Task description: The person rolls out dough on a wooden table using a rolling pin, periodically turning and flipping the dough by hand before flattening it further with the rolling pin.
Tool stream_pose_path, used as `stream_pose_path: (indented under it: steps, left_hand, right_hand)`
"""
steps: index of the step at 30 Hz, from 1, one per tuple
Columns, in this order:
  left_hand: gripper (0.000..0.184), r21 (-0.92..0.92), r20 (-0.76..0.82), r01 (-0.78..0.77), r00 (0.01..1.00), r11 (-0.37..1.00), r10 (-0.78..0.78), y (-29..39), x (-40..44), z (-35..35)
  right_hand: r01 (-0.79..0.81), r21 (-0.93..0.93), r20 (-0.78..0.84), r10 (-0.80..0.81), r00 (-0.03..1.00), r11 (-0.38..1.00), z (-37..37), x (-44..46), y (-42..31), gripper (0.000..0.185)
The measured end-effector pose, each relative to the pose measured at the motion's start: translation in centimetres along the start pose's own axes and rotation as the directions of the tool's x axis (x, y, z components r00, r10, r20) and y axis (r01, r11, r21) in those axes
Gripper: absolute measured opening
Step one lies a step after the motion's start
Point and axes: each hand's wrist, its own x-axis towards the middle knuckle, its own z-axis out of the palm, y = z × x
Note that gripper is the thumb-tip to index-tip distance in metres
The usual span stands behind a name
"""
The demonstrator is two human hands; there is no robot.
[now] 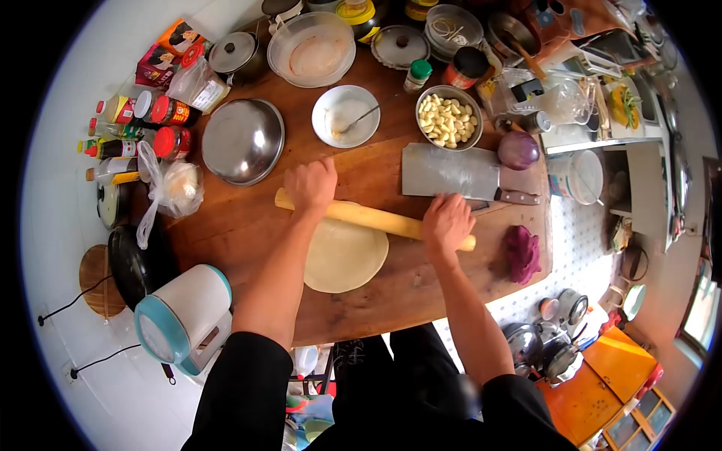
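A wooden rolling pin [374, 219] lies slantwise across the far part of a flat, round sheet of dough [342, 259] on the wooden table. Near the pin's left end, my left hand [310, 186] is closed over it. My right hand [448, 222] wraps round the pin close to its right end. The pin hides most of the dough's far edge. Just beyond my right hand rests a cleaver [451, 171] with a wide metal blade. A white bowl [346, 116] holding a spoon stands beyond my left hand.
Peeled garlic cloves fill a metal bowl [449, 117] near a purple onion [518, 150]. A crumpled purple cloth [523, 254] lies near the right edge. An upturned metal bowl [243, 142] and a white-and-teal appliance [184, 312] are on the left.
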Motion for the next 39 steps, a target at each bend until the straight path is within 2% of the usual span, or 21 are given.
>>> stream_pose_path:
  steps: [4,7,9,12,13,14,15,16,18,19,21,24,28,31,32,33,34,35,36,38,39]
  left_hand:
    - [0.057,0.026,-0.103,-0.010,0.995,1.000,0.013,-2.9,-4.0,1.0]
    - [0.059,-0.053,-0.136,-0.187,0.975,0.981,0.178,-3.2,-3.7,0.3]
    - [0.056,-0.105,-0.064,0.125,0.989,0.987,-0.132,-1.4,-1.1,0.8]
    - [0.050,-0.142,0.017,0.238,0.971,0.961,-0.238,-0.3,1.5,0.4]
    - [0.050,-0.158,0.001,0.234,0.971,0.959,-0.237,-0.7,1.2,1.1]
    - [0.044,-0.154,-0.127,0.071,0.988,0.986,-0.091,-1.6,0.0,1.6]
    - [0.039,-0.121,-0.245,-0.085,0.968,0.989,0.053,-2.8,-1.9,1.7]
    - [0.032,-0.069,-0.172,-0.099,0.981,0.993,0.086,-3.8,-4.8,0.4]
    - [0.021,-0.004,-0.101,-0.226,0.969,0.974,0.224,-7.0,-10.4,-1.0]
    - [0.023,0.011,-0.100,-0.334,0.938,0.943,0.333,-9.3,-12.3,-0.6]
    - [0.038,0.017,-0.092,-0.528,0.845,0.849,0.527,-11.6,-15.2,-2.6]
    - [0.049,0.024,-0.031,-0.600,0.799,0.800,0.600,-13.9,-17.5,-2.3]
    - [0.050,-0.005,0.059,-0.532,0.845,0.846,0.532,-16.9,-20.3,-0.6]
    - [0.051,-0.236,0.079,-0.315,0.937,0.919,0.341,-17.0,-22.2,-2.3]
    - [0.044,-0.251,0.001,-0.230,0.971,0.940,0.238,-16.6,-22.8,-2.4]
    - [0.037,-0.271,-0.070,-0.143,0.989,0.952,0.129,-15.8,-23.3,-2.2]
    - [0.037,-0.284,-0.056,-0.110,0.994,0.953,0.098,-14.9,-23.6,-0.9]
    - [0.027,-0.215,-0.171,0.057,0.981,0.975,-0.095,-13.9,-23.1,0.7]
    - [0.018,-0.155,-0.294,0.222,0.920,0.963,-0.259,-13.4,-22.1,2.0]
    - [0.013,-0.130,-0.266,0.222,0.931,0.966,-0.250,-14.1,-18.5,1.5]
    - [0.011,-0.109,-0.245,0.216,0.940,0.970,-0.237,-14.5,-16.9,1.2]
  right_hand:
    - [0.063,-0.072,0.048,-0.059,0.997,0.995,-1.0,-5.6,1.2,0.021]
    - [0.118,-0.040,0.031,-0.116,0.993,0.992,-0.4,-4.6,1.0,0.019]
    - [0.126,-0.016,0.024,-0.125,0.992,0.992,0.8,-2.2,0.5,0.018]
    - [0.046,0.006,-0.033,-0.046,0.998,0.999,1.2,0.0,0.8,0.016]
    - [0.126,0.039,-0.067,-0.123,0.990,0.991,0.7,-0.5,0.7,0.015]
    - [0.219,0.074,-0.103,-0.211,0.972,0.973,0.2,-1.1,0.3,0.014]
    - [0.146,0.029,0.026,-0.147,0.989,0.989,-0.4,-3.2,0.6,0.015]
    - [0.152,-0.029,0.100,-0.149,0.984,0.988,-1.0,-5.7,1.1,0.014]
    - [0.394,0.057,0.062,-0.397,0.916,0.917,-2.5,-10.3,3.4,0.021]
    - [0.470,0.149,0.047,-0.481,0.876,0.870,-2.9,-11.8,4.7,0.036]
    - [0.686,0.125,0.071,-0.696,0.715,0.717,-3.7,-12.7,7.5,0.045]
    - [0.737,0.185,0.134,-0.760,0.636,0.650,-4.5,-10.5,8.1,0.046]
    - [0.766,0.363,0.183,-0.847,0.499,0.530,-4.8,-5.8,5.4,0.048]
    - [0.742,0.468,0.233,-0.877,0.420,0.480,-4.8,-3.0,1.7,0.045]
    - [0.751,0.400,0.204,-0.850,0.486,0.525,-4.8,-2.3,0.3,0.031]
    - [0.760,0.399,0.227,-0.858,0.461,0.514,-3.8,-1.9,-0.4,0.031]
    - [0.735,0.330,0.152,-0.802,0.578,0.592,-2.3,-1.5,-1.1,0.024]
    - [0.695,0.271,0.057,-0.732,0.679,0.665,-0.7,-1.1,-2.1,0.018]
    - [0.702,0.278,0.068,-0.743,0.666,0.655,0.1,-0.3,-3.3,0.018]
    - [0.747,0.164,-0.028,-0.753,0.657,0.645,1.2,1.7,-5.7,0.014]
    - [0.663,0.153,0.037,-0.675,0.737,0.733,2.0,2.5,-7.4,0.011]
